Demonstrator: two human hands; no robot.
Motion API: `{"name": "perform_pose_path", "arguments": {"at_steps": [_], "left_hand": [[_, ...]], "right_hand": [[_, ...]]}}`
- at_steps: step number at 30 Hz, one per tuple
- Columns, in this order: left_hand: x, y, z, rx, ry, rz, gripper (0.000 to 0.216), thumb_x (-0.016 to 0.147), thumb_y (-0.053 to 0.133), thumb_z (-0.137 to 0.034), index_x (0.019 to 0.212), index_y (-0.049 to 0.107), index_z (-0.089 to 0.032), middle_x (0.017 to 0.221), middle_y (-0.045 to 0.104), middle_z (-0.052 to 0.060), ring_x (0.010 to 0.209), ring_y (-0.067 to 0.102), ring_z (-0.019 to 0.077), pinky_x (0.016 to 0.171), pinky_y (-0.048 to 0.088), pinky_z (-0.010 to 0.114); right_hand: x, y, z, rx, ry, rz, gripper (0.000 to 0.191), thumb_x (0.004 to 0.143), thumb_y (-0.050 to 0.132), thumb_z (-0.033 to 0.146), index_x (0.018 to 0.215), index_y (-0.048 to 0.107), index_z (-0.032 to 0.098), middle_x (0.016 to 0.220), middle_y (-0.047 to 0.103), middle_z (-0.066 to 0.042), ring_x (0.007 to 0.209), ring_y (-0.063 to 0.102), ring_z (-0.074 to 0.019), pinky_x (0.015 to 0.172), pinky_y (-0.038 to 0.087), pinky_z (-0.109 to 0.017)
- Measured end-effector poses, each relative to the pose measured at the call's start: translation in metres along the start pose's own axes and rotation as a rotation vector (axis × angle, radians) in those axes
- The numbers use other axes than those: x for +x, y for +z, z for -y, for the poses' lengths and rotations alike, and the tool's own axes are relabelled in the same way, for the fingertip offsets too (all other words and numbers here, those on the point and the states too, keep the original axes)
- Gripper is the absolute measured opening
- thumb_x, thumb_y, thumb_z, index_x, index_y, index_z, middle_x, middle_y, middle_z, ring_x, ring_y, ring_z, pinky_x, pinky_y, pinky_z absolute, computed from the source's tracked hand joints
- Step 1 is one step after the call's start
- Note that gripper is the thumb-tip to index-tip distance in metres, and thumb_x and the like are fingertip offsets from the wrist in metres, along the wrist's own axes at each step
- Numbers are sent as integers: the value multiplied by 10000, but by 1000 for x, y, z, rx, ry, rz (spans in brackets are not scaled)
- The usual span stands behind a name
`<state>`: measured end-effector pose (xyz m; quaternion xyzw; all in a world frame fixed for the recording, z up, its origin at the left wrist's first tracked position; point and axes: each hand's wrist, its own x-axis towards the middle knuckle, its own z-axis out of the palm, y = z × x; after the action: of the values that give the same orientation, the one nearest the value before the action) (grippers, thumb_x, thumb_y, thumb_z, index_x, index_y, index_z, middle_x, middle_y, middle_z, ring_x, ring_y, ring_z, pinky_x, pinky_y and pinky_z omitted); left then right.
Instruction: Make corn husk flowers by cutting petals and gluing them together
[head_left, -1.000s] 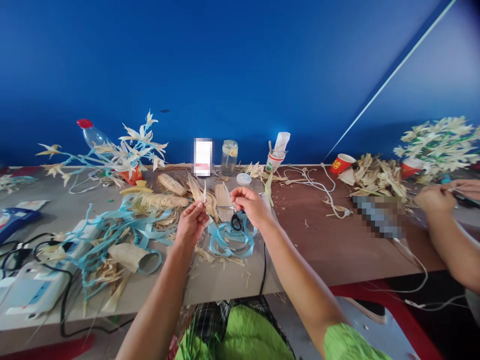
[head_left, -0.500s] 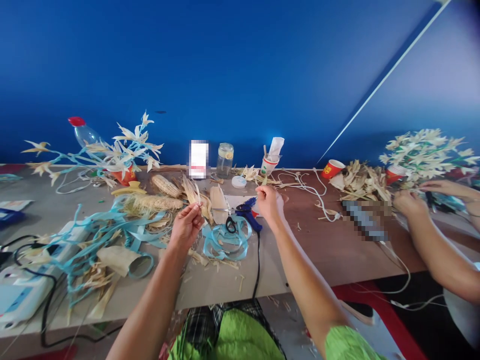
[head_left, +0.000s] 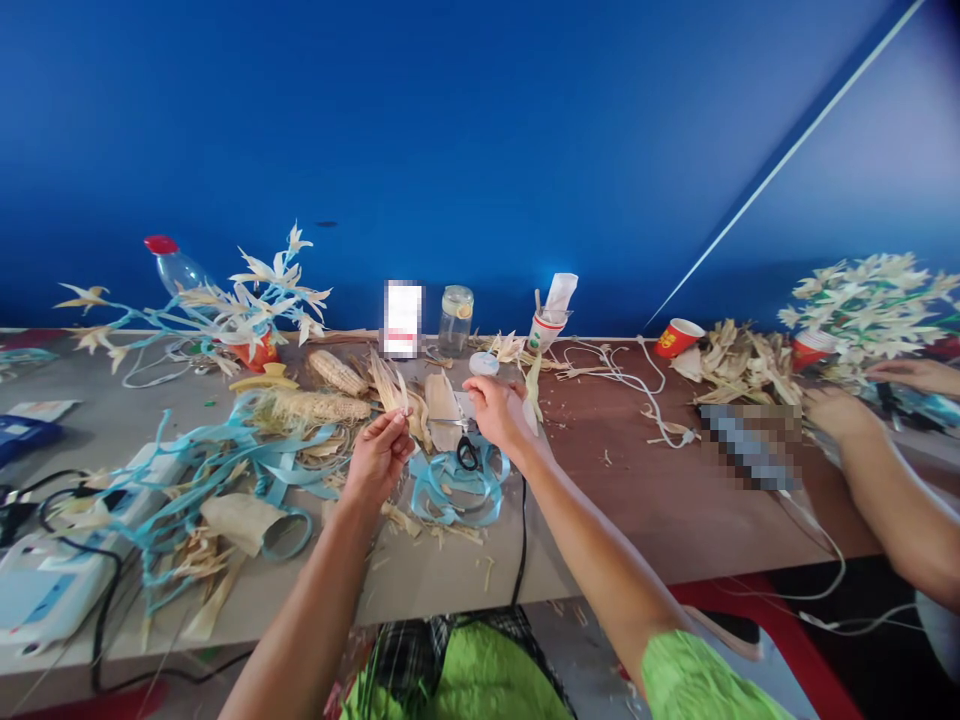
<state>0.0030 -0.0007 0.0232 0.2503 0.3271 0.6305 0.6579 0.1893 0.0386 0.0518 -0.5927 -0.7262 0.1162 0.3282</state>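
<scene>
We see our left hand point(head_left: 379, 458) raised above the surface point(head_left: 645, 500) with thumb and fingertips pinched together on a thin pale husk strip point(head_left: 406, 412), so small that we cannot tell its shape or which way its length runs; it sits at the fingertips, just left of our right hand point(head_left: 495, 412). The right hand is curled with its fingers closed, but what it grips is hidden from us. Just below the right hand lie black-handled scissors point(head_left: 469, 452) on a coil of light blue ribbon point(head_left: 454, 488). Beyond both hands lie pale corn husks point(head_left: 420, 395) and a dried corn cob point(head_left: 315, 406) lying left to right. Far to the right, another person's hand point(head_left: 836, 412) works beside a husk flower bunch point(head_left: 874, 300).
</scene>
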Motion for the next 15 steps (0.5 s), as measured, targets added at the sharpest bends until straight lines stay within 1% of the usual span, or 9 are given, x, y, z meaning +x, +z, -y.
{"name": "perform_pose_path", "arguments": {"at_steps": [5,8,10,13,15], "left_hand": [[-1,0,0,-3,-12,-7,197,635,760,-199,778,670,-97,551,453,-45,427,317,6,425,270,151],[-1,1,-1,-4,-18,-22,199,631,760,-191,781,673,-93,542,453,-45,426,319,7,428,272,153],[-2,1,-1,-5,-14,-18,199,633,757,-191,783,673,-92,543,457,-44,426,321,7,431,273,156],[-1,1,0,-7,-16,-12,186,636,754,-193,771,670,-96,555,472,-38,428,323,8,428,267,158],[-1,1,1,-7,-15,-10,179,639,751,-195,767,670,-101,558,475,-37,429,321,7,425,259,159]], "right_hand": [[4,5,5,14,19,10,260,840,424,134,921,653,229,980,694,-37,979,590,-196,900,251,-355],[9,7,4,-6,62,22,269,884,397,200,943,658,226,918,704,-51,918,604,-200,904,264,-359],[16,7,2,-21,91,5,270,900,395,243,948,660,225,883,708,-51,888,609,-203,899,286,-354],[34,10,-3,-27,77,-23,247,872,425,209,955,657,231,963,694,-39,923,600,-191,861,345,-315],[51,16,-6,-49,63,-1,280,845,417,148,971,656,220,1030,667,-47,939,593,-177,823,384,-287]]}}
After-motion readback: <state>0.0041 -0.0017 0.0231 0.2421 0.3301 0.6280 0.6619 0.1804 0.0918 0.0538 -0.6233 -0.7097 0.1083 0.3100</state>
